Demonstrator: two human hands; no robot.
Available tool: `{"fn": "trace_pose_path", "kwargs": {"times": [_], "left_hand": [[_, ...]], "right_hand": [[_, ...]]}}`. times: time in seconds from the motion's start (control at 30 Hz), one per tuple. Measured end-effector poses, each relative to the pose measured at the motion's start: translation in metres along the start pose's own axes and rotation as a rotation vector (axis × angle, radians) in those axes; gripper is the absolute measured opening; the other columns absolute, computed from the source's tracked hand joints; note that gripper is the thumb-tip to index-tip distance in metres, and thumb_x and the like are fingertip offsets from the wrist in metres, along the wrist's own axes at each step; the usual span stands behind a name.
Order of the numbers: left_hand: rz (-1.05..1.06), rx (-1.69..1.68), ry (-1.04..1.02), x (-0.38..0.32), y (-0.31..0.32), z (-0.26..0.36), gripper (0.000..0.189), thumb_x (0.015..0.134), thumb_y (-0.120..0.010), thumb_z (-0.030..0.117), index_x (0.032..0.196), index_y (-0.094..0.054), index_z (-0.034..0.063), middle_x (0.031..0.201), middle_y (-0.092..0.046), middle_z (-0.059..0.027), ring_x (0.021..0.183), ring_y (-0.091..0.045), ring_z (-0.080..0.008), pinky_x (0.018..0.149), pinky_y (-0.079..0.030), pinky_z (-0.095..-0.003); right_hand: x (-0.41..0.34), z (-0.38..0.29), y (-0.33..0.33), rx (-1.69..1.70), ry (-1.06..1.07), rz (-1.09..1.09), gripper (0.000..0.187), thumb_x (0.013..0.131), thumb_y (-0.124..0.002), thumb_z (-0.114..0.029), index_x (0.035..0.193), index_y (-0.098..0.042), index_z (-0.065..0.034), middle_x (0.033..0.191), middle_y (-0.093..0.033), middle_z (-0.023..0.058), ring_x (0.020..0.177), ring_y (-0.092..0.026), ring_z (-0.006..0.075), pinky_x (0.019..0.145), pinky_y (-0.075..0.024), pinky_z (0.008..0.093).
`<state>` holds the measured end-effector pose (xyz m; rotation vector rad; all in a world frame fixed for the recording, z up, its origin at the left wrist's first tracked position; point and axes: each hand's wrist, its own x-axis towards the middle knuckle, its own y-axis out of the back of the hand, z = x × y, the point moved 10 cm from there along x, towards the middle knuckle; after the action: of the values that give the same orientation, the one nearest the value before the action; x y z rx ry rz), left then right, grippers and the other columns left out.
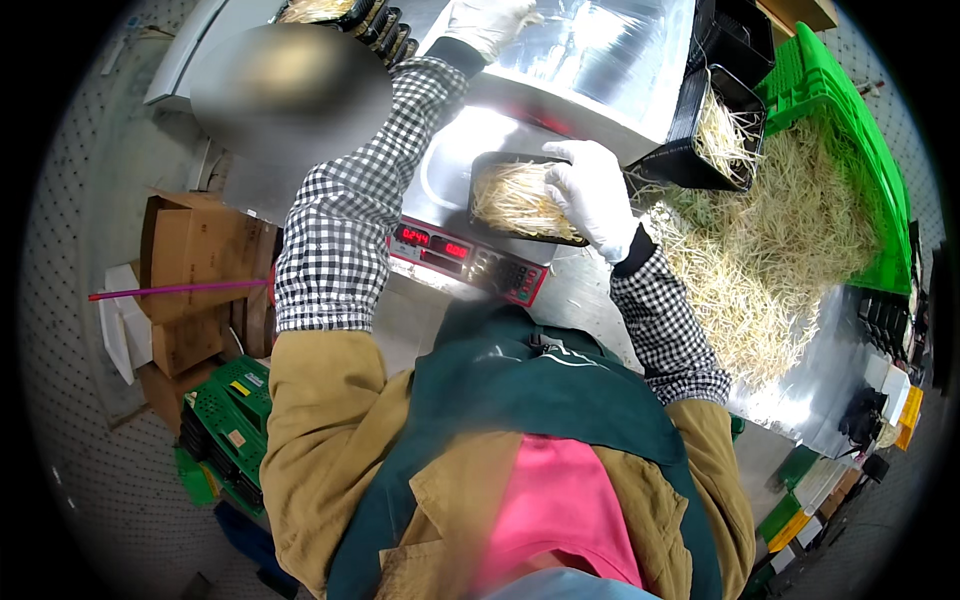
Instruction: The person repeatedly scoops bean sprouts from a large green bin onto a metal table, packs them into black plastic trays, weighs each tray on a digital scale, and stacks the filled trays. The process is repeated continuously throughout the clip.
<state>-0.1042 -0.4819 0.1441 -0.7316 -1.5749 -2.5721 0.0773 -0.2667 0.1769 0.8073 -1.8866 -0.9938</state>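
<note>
A black plastic tray of bean sprouts (517, 196) rests on the metal pan of a digital scale (469, 259) with a lit red display. My right hand (592, 191), in a white glove, is at the tray's right end, thumb and fingers bent over the sprouts; whether it pinches any is hidden. My left hand (491, 24), also gloved, lies at the left edge of a shiny metal surface (592, 37) beyond the scale; its fingers are partly cut off by the picture's edge. Filled trays (386, 30) stand stacked left of it.
Loose sprouts (757, 277) are heaped on the metal table at right, spilling from a green plastic crate (847, 150). Nested black trays (701, 150) stand beside the heap, sprouts in the front one. Cardboard boxes (202, 255) and green crates (232, 420) are at lower left.
</note>
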Motion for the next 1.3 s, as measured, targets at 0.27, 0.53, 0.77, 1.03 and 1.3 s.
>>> {"fn": "trace_pose_path", "kwargs": {"times": [0.27, 0.53, 0.77, 1.03, 1.3], "left_hand": [[0.258, 0.222, 0.176, -0.011, 0.084, 0.066, 0.035, 0.095, -0.053, 0.027, 0.121, -0.065, 0.0067, 0.103, -0.068, -0.0173, 0.099, -0.064, -0.0323, 0.092, -0.050, -0.0437], [0.307, -0.794, 0.246, -0.103, 0.138, 0.214, 0.015, 0.096, -0.057, 0.000, 0.109, -0.065, -0.0003, 0.096, -0.072, -0.0110, 0.088, -0.072, -0.0200, 0.072, -0.059, -0.0298], [0.117, -1.108, 0.798, -0.233, 0.052, 0.171, 0.055, 0.097, -0.062, 0.003, 0.149, -0.045, 0.0060, 0.096, -0.068, -0.0051, 0.077, -0.066, -0.0100, 0.069, -0.057, -0.0243], [0.317, 0.212, 0.425, -0.203, 0.017, 0.152, 0.019, 0.098, -0.058, 0.013, 0.114, -0.066, 0.0072, 0.100, -0.066, -0.0133, 0.091, -0.063, -0.0326, 0.082, -0.051, -0.0428], [0.169, -0.501, 0.981, -0.255, -0.035, 0.083, 0.033, 0.098, -0.064, 0.024, 0.120, -0.066, 0.0005, 0.098, -0.070, -0.0160, 0.090, -0.067, -0.0282, 0.082, -0.052, -0.0386]], "right_hand": [[-0.030, 0.072, 0.062, 0.391, -0.526, 0.325, 0.044, 0.093, -0.072, -0.022, 0.132, -0.060, -0.0067, 0.125, -0.065, 0.0155, 0.111, -0.065, 0.0271, 0.099, -0.0502, 0.0383], [-0.026, 0.058, 0.112, 0.818, -0.385, 0.553, 0.078, 0.103, -0.059, -0.027, 0.161, -0.011, -0.0069, 0.157, -0.034, 0.0192, 0.130, -0.050, 0.0266, 0.112, -0.0395, 0.0387], [-0.052, 0.024, 0.018, 1.110, -0.617, 0.100, 0.057, 0.100, -0.062, -0.008, 0.153, -0.042, -0.0122, 0.095, -0.065, 0.0001, 0.077, -0.054, 0.0014, 0.073, -0.0483, 0.0175], [-0.082, 0.106, -0.022, 0.506, -0.627, 0.557, 0.017, 0.091, -0.071, -0.010, 0.107, -0.076, -0.0065, 0.097, -0.070, 0.0078, 0.089, -0.065, 0.0182, 0.083, -0.0513, 0.0297], [-0.096, 0.136, -0.085, 0.798, -0.862, 0.151, 0.028, 0.094, -0.071, -0.023, 0.108, -0.074, 0.0018, 0.100, -0.074, 0.0092, 0.086, -0.066, 0.0120, 0.082, -0.0520, 0.0285]]}}
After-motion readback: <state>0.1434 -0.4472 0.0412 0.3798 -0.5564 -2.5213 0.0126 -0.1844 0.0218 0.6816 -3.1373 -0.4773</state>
